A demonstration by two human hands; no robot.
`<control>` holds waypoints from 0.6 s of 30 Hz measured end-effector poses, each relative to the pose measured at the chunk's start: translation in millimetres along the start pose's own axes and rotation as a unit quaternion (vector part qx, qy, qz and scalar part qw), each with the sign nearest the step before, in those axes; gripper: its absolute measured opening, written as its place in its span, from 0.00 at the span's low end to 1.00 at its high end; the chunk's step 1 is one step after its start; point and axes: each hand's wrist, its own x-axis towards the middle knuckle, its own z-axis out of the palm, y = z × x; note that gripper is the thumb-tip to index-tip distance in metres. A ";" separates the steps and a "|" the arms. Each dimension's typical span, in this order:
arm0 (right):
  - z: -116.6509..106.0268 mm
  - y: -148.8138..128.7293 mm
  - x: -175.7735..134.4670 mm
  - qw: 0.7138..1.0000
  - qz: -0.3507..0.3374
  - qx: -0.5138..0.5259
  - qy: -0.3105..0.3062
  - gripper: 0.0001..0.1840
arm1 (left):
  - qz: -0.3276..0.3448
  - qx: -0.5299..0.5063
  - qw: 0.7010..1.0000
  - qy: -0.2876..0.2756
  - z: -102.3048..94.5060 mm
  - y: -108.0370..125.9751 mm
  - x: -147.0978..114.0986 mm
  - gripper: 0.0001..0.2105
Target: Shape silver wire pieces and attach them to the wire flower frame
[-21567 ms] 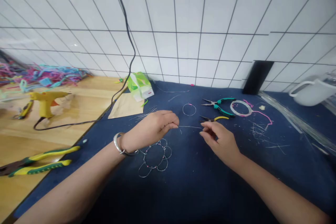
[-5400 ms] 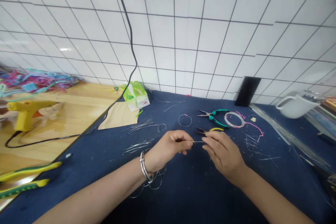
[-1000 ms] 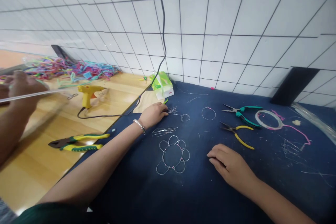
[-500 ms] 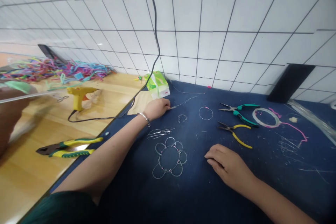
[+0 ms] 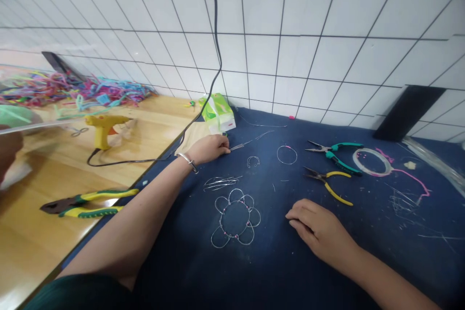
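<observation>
My left hand (image 5: pixel 212 147), a silver bangle at its wrist, lies low over the dark blue cloth with its fingers curled together. Right at its fingertips is the end of a thin bundle of wires (image 5: pixel 240 145); what the fingers hold, if anything, is hidden. Below lie a small curled wire piece (image 5: pixel 253 161), several bent wires (image 5: pixel 222 183) and a flower-shaped wire ring (image 5: pixel 235 218) with looped petals and pink beads. My right hand (image 5: pixel 316 227) rests on the cloth, fingers loosely bent, thumb apart, holding nothing. A plain wire hoop (image 5: pixel 286 155) lies beyond it.
Green-handled pliers (image 5: pixel 337 152), yellow-handled pliers (image 5: pixel 330 184) and a ring-shaped spool (image 5: pixel 374 173) lie right. Leftward are a yellow glue gun (image 5: pixel 103 131), its cord, large pliers (image 5: pixel 90 203) and another person's arm (image 5: pixel 9 155). A tissue pack (image 5: pixel 218 111) stands by the tiled wall.
My left hand has drawn slightly left, uncovering more of the wire bundle's end. My right hand stays put. The view has shifted slightly, and the other person's arm moved left.
</observation>
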 end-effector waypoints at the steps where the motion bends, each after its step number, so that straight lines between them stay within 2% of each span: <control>1: 0.0 0.0 0.0 1.000 -0.001 -0.001 0.002 0.11 | 0.002 -0.001 1.000 -0.003 1.4 -0.2 0.2 0.07; 6: -0.2 0.2 -0.2 1.000 -0.012 0.000 0.016 0.11 | 0.004 0.005 1.000 0.006 4.5 1.4 1.1 0.08; 13: 1.3 0.9 0.6 1.000 -0.004 0.005 0.002 0.11 | -0.003 0.018 0.999 0.046 -5.1 1.3 -2.2 0.09; 18: 0.0 -0.3 0.8 1.000 0.005 0.008 -0.006 0.11 | 0.004 0.021 0.999 0.046 -7.9 -0.7 -1.7 0.10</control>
